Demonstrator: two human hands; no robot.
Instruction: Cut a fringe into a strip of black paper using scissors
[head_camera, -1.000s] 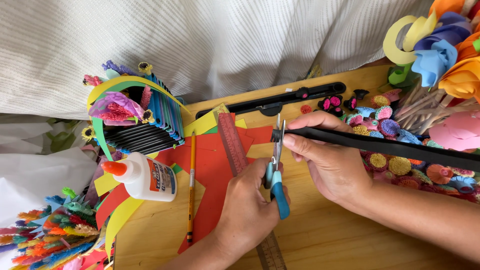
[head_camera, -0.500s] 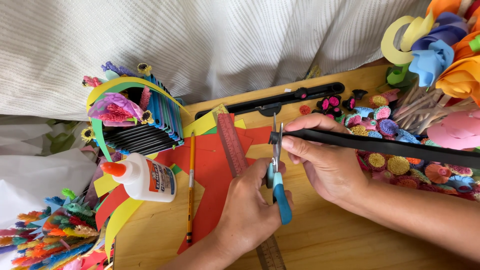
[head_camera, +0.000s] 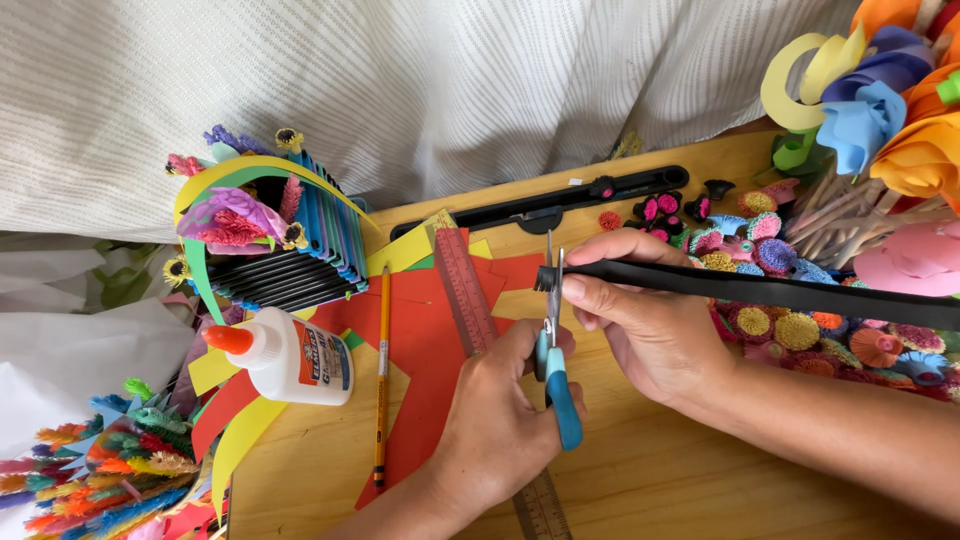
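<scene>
Your left hand (head_camera: 500, 425) gripped the scissors (head_camera: 553, 350) upright, blades at the black strip (head_camera: 760, 290) your right hand (head_camera: 650, 320) pinched.

One labelled glue bottle in shot.
White glue bottle (head_camera: 292, 358), orange cap, lying on its side left on the worktop (head_camera: 640, 480), blue-and-orange label up.
</scene>
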